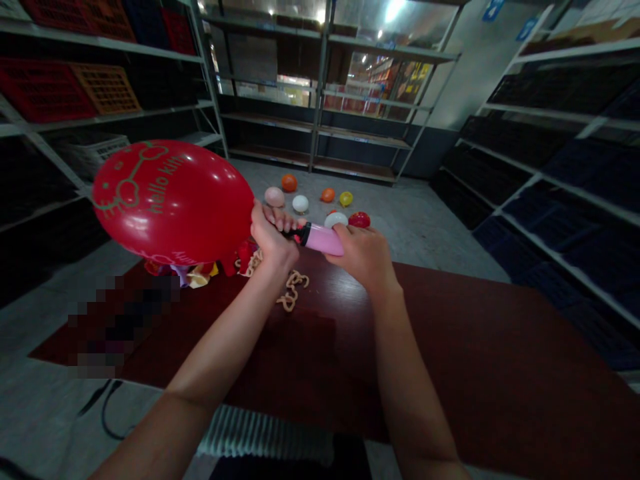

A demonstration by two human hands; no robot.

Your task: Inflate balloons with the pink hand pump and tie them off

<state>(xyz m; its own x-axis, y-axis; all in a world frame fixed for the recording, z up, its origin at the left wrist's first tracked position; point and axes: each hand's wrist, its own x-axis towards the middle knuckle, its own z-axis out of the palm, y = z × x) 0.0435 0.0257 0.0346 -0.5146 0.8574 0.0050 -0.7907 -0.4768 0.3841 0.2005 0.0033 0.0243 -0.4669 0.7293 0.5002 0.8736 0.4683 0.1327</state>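
Observation:
A large inflated red balloon [175,200] with green "hello kitty" print fills the left of the view. My left hand [273,233] is closed at the balloon's neck, around the black nozzle end of a pink hand pump [321,241]. The balloon's mouth is hidden by my fingers. Wrapped round the pump's pink barrel is my right hand [361,255]. Both hands are above the dark red-brown table [340,347]. Below my left hand, a tan chain-like strand [290,293] lies on the tabletop, next to several limp, uninflated balloons [200,273].
Several small inflated balloons, among them an orange one [289,183] and a yellow one [346,199], lie on the floor beyond the table. Metal shelving [315,127] stands at the back, with racks on both sides. Red crates [45,90] sit on the left rack.

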